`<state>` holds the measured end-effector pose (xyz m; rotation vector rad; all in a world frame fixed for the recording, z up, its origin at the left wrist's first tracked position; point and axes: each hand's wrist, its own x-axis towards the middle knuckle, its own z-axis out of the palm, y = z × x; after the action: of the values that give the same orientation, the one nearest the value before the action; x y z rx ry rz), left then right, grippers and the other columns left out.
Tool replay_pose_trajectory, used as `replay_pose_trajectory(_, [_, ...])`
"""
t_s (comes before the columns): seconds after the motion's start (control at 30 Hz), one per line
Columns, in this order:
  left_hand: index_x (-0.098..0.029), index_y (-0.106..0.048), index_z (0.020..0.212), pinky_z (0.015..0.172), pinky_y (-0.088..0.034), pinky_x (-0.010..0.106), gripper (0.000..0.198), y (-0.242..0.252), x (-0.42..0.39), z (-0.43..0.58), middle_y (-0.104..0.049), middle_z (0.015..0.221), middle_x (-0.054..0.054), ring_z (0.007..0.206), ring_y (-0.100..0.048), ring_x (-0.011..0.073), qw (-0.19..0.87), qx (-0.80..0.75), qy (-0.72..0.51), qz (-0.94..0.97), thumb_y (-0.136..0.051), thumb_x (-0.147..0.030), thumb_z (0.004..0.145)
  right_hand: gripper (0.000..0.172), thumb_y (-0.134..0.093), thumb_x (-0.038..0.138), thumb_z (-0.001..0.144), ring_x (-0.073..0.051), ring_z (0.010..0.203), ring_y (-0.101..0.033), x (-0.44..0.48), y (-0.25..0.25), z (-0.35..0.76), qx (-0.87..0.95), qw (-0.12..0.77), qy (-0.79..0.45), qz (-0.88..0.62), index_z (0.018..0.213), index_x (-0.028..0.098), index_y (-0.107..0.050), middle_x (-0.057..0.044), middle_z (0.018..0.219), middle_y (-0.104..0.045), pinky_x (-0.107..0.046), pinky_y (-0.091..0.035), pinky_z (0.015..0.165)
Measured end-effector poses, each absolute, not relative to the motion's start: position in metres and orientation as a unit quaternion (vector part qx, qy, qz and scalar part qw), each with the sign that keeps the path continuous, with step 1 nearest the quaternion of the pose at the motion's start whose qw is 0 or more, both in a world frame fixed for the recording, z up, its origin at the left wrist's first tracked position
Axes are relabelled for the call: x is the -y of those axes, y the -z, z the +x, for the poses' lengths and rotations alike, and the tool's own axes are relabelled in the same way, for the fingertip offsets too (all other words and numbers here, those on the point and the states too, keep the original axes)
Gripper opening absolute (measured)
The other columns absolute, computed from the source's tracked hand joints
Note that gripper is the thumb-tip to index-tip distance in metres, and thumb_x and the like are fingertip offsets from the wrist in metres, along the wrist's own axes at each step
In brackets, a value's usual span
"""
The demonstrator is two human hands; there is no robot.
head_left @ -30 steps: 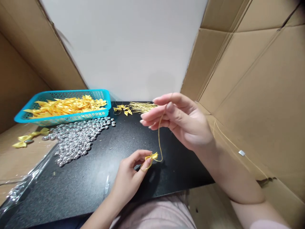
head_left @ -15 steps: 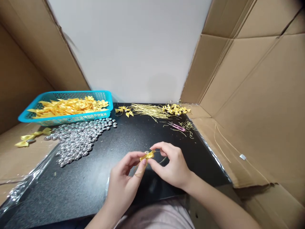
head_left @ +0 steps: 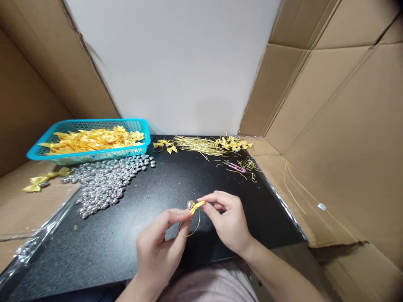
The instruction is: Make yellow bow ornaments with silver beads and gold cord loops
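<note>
Near the lower centre of the frame, a small yellow satin ribbon bow [head_left: 198, 206] is held up between the two hands, above a speckled black tabletop [head_left: 126, 239]. The left hand [head_left: 161, 241] pinches its left end between thumb and forefinger; the right hand [head_left: 229, 222] grips its right end between thumb and forefinger. The fingertips of the two hands are close to each other, with the bow spanning the gap. A shiny rounded silver bead [head_left: 190, 204] sits against the bow's upper left side, just above the left fingertips. A thin gold cord loop [head_left: 199, 224] hangs below the bow, curving by the left thumb.

At the left of the frame, a turquoise perforated plastic basket [head_left: 147, 140] holds a heap of yellow satin ribbon bows [head_left: 94, 141], piled loosely along its length. Just below the basket, a spread of shiny silver beads [head_left: 103, 180] lies directly on the tabletop.

Along the far edge, right of the basket, lie a few yellow bows with cord [head_left: 170, 149], a bundle of straight gold cords [head_left: 200, 145] and a cluster of bows with beads [head_left: 234, 143]. Below that cluster, pink-handled thread snips [head_left: 237, 167] rest beside curled cord scraps [head_left: 250, 164].
</note>
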<state>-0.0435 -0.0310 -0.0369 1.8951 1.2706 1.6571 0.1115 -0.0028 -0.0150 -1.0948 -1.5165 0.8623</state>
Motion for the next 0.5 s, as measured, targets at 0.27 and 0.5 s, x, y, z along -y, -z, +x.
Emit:
replay_pose_trajectory(0.27, [-0.018,-0.063,0.069,0.056,-0.048,0.017,0.015,0.030,0.028,-0.045,-0.068,0.062,-0.001,0.058,-0.062,0.0120,0.462,-0.487,-0.557,0.488,-0.075,-0.024,0.072,0.024,-0.079,0.034,0.059,-0.005,0.051,-0.036,-0.018,0.005,0.122,0.438,0.374,-0.708,-0.408,0.065,0.014,-0.067,0.003,0.056,-0.055,-0.022,-0.024,0.051])
replay_pose_trajectory(0.5, [-0.018,-0.065,0.083,0.067,-0.052,0.019,0.019,0.023,0.020,-0.049,-0.072,0.071,0.001,0.068,-0.066,0.0131,0.606,-0.426,-0.506,0.442,-0.075,-0.032,0.074,0.024,-0.076,0.036,0.062,-0.007,0.052,-0.037,-0.013,0.001,0.120,0.462,0.382,-0.689,-0.408,0.062,0.013,-0.067,0.002,0.056,-0.058,-0.024,-0.027,0.054])
